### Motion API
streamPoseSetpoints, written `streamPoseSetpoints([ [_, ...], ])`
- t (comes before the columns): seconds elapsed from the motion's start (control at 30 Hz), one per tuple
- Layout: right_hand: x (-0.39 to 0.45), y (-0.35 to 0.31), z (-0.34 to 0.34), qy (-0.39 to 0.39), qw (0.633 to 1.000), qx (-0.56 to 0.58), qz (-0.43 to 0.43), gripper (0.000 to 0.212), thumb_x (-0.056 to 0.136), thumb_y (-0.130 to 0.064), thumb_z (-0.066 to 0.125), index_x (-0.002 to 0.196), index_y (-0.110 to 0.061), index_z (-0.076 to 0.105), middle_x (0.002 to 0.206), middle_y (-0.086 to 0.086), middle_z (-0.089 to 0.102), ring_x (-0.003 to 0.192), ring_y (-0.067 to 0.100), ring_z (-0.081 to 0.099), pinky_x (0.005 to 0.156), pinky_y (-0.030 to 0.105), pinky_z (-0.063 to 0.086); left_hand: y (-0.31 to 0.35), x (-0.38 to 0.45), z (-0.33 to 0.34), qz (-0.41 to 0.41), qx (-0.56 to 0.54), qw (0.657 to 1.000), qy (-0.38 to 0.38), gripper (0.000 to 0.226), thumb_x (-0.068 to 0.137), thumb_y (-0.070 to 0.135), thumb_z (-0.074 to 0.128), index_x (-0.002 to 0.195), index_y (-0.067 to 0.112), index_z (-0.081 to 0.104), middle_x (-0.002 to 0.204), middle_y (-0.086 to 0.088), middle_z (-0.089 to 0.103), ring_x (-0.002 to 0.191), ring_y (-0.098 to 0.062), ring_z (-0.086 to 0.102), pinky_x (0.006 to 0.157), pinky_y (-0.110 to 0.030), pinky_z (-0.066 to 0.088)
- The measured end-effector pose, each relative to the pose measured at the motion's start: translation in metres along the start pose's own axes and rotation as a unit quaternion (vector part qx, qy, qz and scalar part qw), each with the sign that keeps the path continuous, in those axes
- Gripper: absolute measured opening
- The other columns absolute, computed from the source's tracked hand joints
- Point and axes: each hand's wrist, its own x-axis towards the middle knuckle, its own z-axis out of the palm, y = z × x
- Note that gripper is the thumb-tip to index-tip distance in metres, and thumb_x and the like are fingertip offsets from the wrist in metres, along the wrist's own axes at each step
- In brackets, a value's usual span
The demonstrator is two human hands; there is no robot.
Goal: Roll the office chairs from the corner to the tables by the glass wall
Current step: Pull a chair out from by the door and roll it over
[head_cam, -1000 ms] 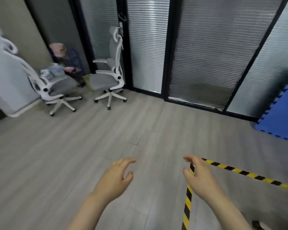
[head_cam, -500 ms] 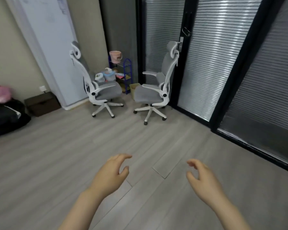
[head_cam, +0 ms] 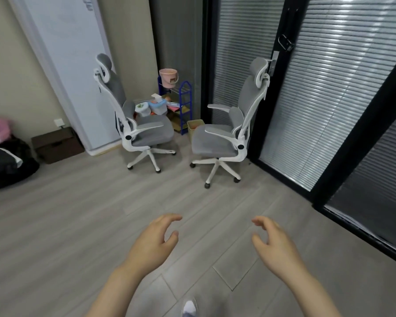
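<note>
Two white-framed office chairs with grey mesh stand in the far corner, facing each other. The left chair has small items lying on its seat. The right chair stands beside the glass wall with its blinds. My left hand and my right hand hover low in front of me over the wooden floor, fingers loosely curled, holding nothing. Both hands are well short of the chairs.
A blue wire rack with a pink bucket on it fills the corner behind the chairs, with a small bin beside it. A white board leans on the wall. A brown box and dark bags lie at left.
The view has swung left and moved closer, so the two chairs now sit near the middle and look larger. My hands keep the same loose, empty pose.
</note>
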Motion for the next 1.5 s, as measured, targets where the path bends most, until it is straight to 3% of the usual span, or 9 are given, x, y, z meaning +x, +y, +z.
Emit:
streamPoseSetpoints([
  [0.2, 0.134, 0.002, -0.013, 0.011, 0.999, 0.0, 0.032, 0.03, 0.091, -0.021, 0.058, 0.12, -0.027, 0.054, 0.118, -0.016, 0.052, 0.116, 0.007, 0.047, 0.088, 0.022, 0.035, -0.015, 0.163, -0.009, 0.02, 0.007, 0.999, -0.024, 0.033, 0.095, 0.031, 0.051, 0.126, 0.043, 0.049, 0.13, 0.029, 0.046, 0.126, 0.003, 0.043, 0.103, -0.027, 0.04],
  [0.53, 0.305, 0.051, -0.058, 0.068, 0.993, 0.011, 0.091, 0.032, 0.094, -0.022, 0.056, 0.126, -0.024, 0.053, 0.119, -0.014, 0.049, 0.113, 0.003, 0.044, 0.092, 0.02, 0.033, 0.021, 0.389, 0.032, 0.095, 0.0, 0.992, -0.088, 0.033, 0.095, 0.022, 0.055, 0.127, 0.03, 0.054, 0.125, 0.021, 0.05, 0.12, 0.003, 0.043, 0.101, -0.016, 0.032],
  [0.67, 0.391, 0.09, -0.085, 0.086, 0.992, 0.019, 0.093, 0.031, 0.094, -0.022, 0.057, 0.125, -0.024, 0.054, 0.121, -0.01, 0.053, 0.111, 0.004, 0.047, 0.091, 0.021, 0.034, 0.04, 0.482, 0.061, 0.093, 0.005, 0.992, -0.086, 0.038, 0.088, 0.033, 0.051, 0.125, 0.026, 0.056, 0.121, 0.021, 0.049, 0.114, 0.003, 0.044, 0.089, 0.002, 0.024],
  [0.73, 0.438, 0.108, -0.101, 0.088, 0.992, 0.016, 0.088, 0.03, 0.094, -0.023, 0.056, 0.124, -0.025, 0.054, 0.121, -0.01, 0.054, 0.103, 0.004, 0.049, 0.086, 0.018, 0.036, 0.052, 0.53, 0.076, 0.091, 0.006, 0.992, -0.083, 0.047, 0.084, 0.045, 0.044, 0.126, 0.027, 0.056, 0.122, 0.024, 0.047, 0.117, 0.002, 0.044, 0.088, -0.001, 0.025],
  [0.83, 0.509, 0.13, -0.128, 0.07, 0.994, 0.007, 0.086, 0.03, 0.094, -0.024, 0.055, 0.124, -0.025, 0.054, 0.119, -0.011, 0.054, 0.086, 0.0, 0.052, 0.075, 0.008, 0.036, 0.073, 0.599, 0.096, 0.081, 0.006, 0.993, -0.086, 0.036, 0.089, 0.027, 0.054, 0.126, 0.028, 0.057, 0.12, 0.026, 0.048, 0.117, 0.004, 0.045, 0.094, -0.012, 0.032],
  [0.9, 0.552, 0.142, -0.145, 0.05, 0.996, 0.0, 0.076, 0.031, 0.094, -0.025, 0.054, 0.125, -0.026, 0.053, 0.121, -0.011, 0.054, 0.097, 0.002, 0.052, 0.083, 0.013, 0.039, 0.088, 0.641, 0.106, 0.091, -0.001, 0.993, -0.074, 0.036, 0.088, 0.026, 0.054, 0.123, 0.029, 0.058, 0.118, 0.031, 0.048, 0.113, 0.015, 0.042, 0.099, -0.014, 0.034],
  [1.0, 0.613, 0.156, -0.167, 0.032, 0.997, -0.007, 0.076, 0.035, 0.095, -0.027, 0.052, 0.13, -0.027, 0.05, 0.127, -0.014, 0.05, 0.118, 0.004, 0.045, 0.098, 0.023, 0.038, 0.103, 0.697, 0.121, 0.089, -0.011, 0.994, -0.062, 0.034, 0.089, 0.017, 0.06, 0.119, 0.033, 0.058, 0.11, 0.04, 0.045, 0.105, 0.03, 0.035, 0.091, 0.002, 0.026],
  [1.23, 0.747, 0.174, -0.189, 0.014, 0.998, -0.01, 0.061, 0.034, 0.097, -0.027, 0.052, 0.131, -0.028, 0.049, 0.123, -0.016, 0.045, 0.119, 0.003, 0.041, 0.098, 0.02, 0.032, 0.116, 0.829, 0.138, 0.071, -0.012, 0.996, -0.061, 0.033, 0.095, 0.02, 0.052, 0.127, 0.031, 0.054, 0.12, 0.02, 0.05, 0.106, 0.011, 0.041, 0.082, 0.003, 0.028],
  [1.5, 0.921, 0.177, -0.209, 0.04, 0.998, -0.013, 0.042, 0.033, 0.096, -0.026, 0.055, 0.129, -0.026, 0.051, 0.123, -0.011, 0.05, 0.116, 0.007, 0.046, 0.093, 0.018, 0.032, 0.127, 1.003, 0.14, 0.063, -0.027, 0.996, -0.063, 0.051, 0.096, 0.03, 0.054, 0.143, 0.036, 0.035, 0.141, 0.016, 0.039, 0.128, -0.007, 0.043, 0.096, -0.023, 0.04],
])
